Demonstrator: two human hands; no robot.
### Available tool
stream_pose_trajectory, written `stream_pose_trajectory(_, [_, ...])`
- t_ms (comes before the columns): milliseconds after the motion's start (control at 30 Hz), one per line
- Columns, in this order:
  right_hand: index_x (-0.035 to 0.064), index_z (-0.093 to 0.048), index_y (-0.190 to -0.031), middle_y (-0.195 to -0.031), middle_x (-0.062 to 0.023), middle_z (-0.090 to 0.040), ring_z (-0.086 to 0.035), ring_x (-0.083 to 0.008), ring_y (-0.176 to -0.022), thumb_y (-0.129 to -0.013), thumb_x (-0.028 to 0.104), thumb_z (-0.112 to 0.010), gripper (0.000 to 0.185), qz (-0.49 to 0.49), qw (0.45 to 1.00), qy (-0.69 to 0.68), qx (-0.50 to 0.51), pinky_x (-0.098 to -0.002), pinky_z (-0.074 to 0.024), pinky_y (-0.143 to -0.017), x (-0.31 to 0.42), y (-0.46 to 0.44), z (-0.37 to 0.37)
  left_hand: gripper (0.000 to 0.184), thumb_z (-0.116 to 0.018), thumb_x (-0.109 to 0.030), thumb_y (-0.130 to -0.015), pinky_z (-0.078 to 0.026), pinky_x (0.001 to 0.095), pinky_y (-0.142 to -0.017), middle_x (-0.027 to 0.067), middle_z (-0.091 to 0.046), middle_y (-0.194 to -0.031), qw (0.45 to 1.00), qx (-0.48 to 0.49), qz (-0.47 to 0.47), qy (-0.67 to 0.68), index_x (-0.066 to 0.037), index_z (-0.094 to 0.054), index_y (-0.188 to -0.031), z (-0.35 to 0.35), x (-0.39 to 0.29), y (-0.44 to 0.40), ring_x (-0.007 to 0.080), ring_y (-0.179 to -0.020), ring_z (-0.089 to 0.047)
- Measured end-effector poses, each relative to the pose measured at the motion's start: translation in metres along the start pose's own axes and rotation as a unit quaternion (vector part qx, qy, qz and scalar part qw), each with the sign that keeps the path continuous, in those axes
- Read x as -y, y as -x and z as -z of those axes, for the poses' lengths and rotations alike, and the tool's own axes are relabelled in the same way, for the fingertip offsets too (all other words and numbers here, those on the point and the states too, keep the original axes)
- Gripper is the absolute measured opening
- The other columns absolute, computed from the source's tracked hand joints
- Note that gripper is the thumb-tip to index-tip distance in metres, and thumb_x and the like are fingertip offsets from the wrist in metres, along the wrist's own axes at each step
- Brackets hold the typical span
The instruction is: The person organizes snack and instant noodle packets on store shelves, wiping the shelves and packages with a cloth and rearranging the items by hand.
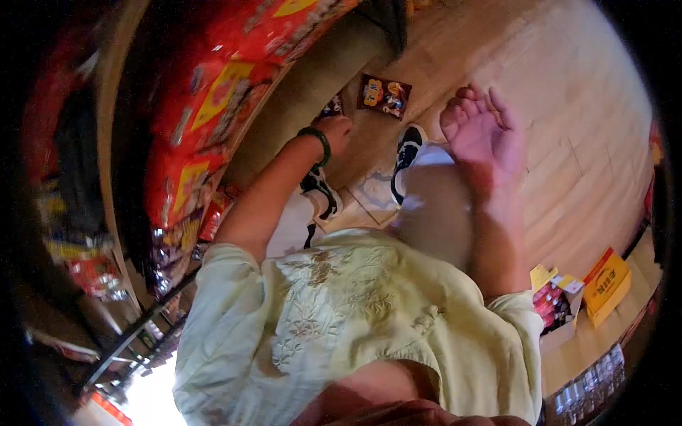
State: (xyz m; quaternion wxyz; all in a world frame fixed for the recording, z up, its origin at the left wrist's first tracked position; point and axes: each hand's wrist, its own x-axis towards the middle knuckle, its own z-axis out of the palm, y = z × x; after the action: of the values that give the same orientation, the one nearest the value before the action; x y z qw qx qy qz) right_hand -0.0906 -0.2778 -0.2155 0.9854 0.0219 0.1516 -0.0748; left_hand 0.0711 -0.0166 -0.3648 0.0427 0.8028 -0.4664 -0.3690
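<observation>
My left hand (336, 135), with a dark green bracelet at the wrist, is low beside the shelf with its fingers curled. A dark snack packet (332, 106) shows just past the fingers, mostly hidden by the hand, and appears gripped. Another dark snack packet (383, 96), with orange and white print, lies on the floor to the right of that hand. Raised on the right is my right hand (483, 128), palm showing and fingers loosely bent apart, holding nothing.
Large red packages (213, 99) with yellow labels fill the shelf on the left. My black-and-white shoes (407, 153) stand on the wooden floor (568, 113). To the lower right, an open carton (558, 305) of small packets stands beside a yellow box (607, 285).
</observation>
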Motion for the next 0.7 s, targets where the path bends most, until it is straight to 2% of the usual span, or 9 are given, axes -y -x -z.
stream_pose_trajectory(67, [-0.0011,-0.055,-0.099,-0.093,-0.0110,-0.058,-0.056,-0.0228,-0.085,-0.088,0.023,-0.050,0.027,0.023,0.999,0.000,-0.029,-0.0350,-0.0468,-0.080,0.005,0.009,-0.008,0.037,-0.055,-0.015,-0.078,-0.040,0.0403,-0.095,0.0127,-0.050,-0.124,0.969,0.146,0.188,0.062,-0.009,-0.056,-0.115,-0.011,0.008,-0.044,0.0305,-0.112,-0.049])
stream_pose_trajectory(100, [-0.0010,-0.054,-0.100,-0.092,-0.0108,-0.058,-0.056,-0.0225,-0.085,-0.089,0.024,-0.048,0.028,0.013,0.999,0.026,-0.032,-0.0346,-0.0467,-0.080,0.008,0.011,-0.007,0.037,-0.055,-0.015,-0.078,-0.040,0.0403,-0.095,0.0127,-0.050,-0.124,0.968,0.158,0.183,0.062,-0.009,-0.056,-0.115,-0.025,0.022,-0.062,0.0305,-0.112,-0.049])
stream_pose_trajectory(200, [-0.0001,-0.051,-0.102,-0.089,-0.0091,-0.054,-0.052,-0.0203,-0.082,-0.089,0.024,-0.046,0.028,0.020,0.994,0.062,-0.086,-0.0322,-0.0439,-0.076,0.008,0.014,-0.018,0.034,-0.059,-0.022,-0.078,-0.045,0.0416,-0.085,0.0155,-0.057,-0.109,0.996,0.039,0.074,0.023,-0.015,-0.057,-0.112,-0.072,0.058,-0.093,0.0318,-0.100,-0.055])
stream_pose_trajectory(267, [0.0005,-0.050,-0.104,-0.087,-0.0076,-0.051,-0.048,-0.0185,-0.080,-0.090,0.022,-0.045,0.027,0.044,0.988,0.075,-0.130,-0.0303,-0.0411,-0.072,0.006,0.013,-0.024,0.031,-0.063,-0.016,-0.076,-0.048,0.0388,-0.076,0.0135,-0.058,-0.105,0.965,-0.096,0.176,0.169,-0.016,-0.060,-0.107,-0.087,0.060,-0.109,0.0267,-0.089,-0.058])
stream_pose_trajectory(333, [0.0012,-0.049,-0.103,-0.088,-0.0074,-0.050,-0.048,-0.0181,-0.080,-0.088,0.023,-0.045,0.027,0.035,0.985,0.124,-0.114,-0.0297,-0.0408,-0.071,0.007,0.009,-0.022,0.051,-0.065,-0.010,-0.074,-0.049,0.0368,-0.066,0.0116,-0.056,-0.104,0.937,-0.032,0.245,0.246,-0.022,-0.049,-0.121,-0.152,0.119,-0.144,0.0224,-0.079,-0.057])
stream_pose_trajectory(433, [0.0016,-0.047,-0.100,-0.087,-0.0073,-0.049,-0.048,-0.0175,-0.079,-0.085,0.023,-0.046,0.026,0.032,0.979,0.150,-0.135,-0.0293,-0.0405,-0.071,0.006,0.003,-0.022,0.081,-0.061,-0.005,-0.078,-0.053,0.0397,-0.074,0.0179,-0.044,-0.127,0.751,-0.072,0.422,0.503,-0.024,-0.014,-0.141,-0.125,0.097,-0.144,0.0287,-0.095,-0.058])
stream_pose_trajectory(467, [0.0016,-0.047,-0.100,-0.087,-0.0073,-0.049,-0.048,-0.0175,-0.079,-0.085,0.023,-0.046,0.026,0.034,0.979,0.150,-0.137,-0.0293,-0.0405,-0.071,0.005,0.002,-0.022,0.081,-0.061,-0.005,-0.078,-0.053,0.0397,-0.074,0.0179,-0.044,-0.127,0.752,-0.069,0.420,0.503,-0.024,-0.014,-0.141,-0.115,0.085,-0.140,0.0287,-0.095,-0.058])
stream_pose_trajectory(533, [0.0021,-0.046,-0.099,-0.085,-0.0071,-0.048,-0.047,-0.0173,-0.077,-0.085,0.024,-0.047,0.026,0.030,0.972,0.177,-0.148,-0.0289,-0.0400,-0.069,0.006,0.000,-0.022,0.084,-0.062,-0.003,-0.079,-0.055,0.0392,-0.059,0.0178,-0.046,-0.123,0.623,-0.110,0.432,0.644,-0.025,-0.009,-0.141,-0.111,0.076,-0.143,0.0285,-0.082,-0.061])
stream_pose_trajectory(700, [0.0018,-0.048,-0.098,-0.083,-0.0069,-0.052,-0.051,-0.0171,-0.075,-0.086,0.025,-0.047,0.026,0.049,0.962,0.194,-0.186,-0.0294,-0.0425,-0.070,0.004,-0.002,-0.027,0.086,-0.063,-0.004,-0.079,-0.055,0.0387,-0.059,0.0165,-0.050,-0.115,0.619,-0.124,0.462,0.624,-0.024,-0.006,-0.141,-0.112,0.058,-0.162,0.0284,-0.080,-0.061])
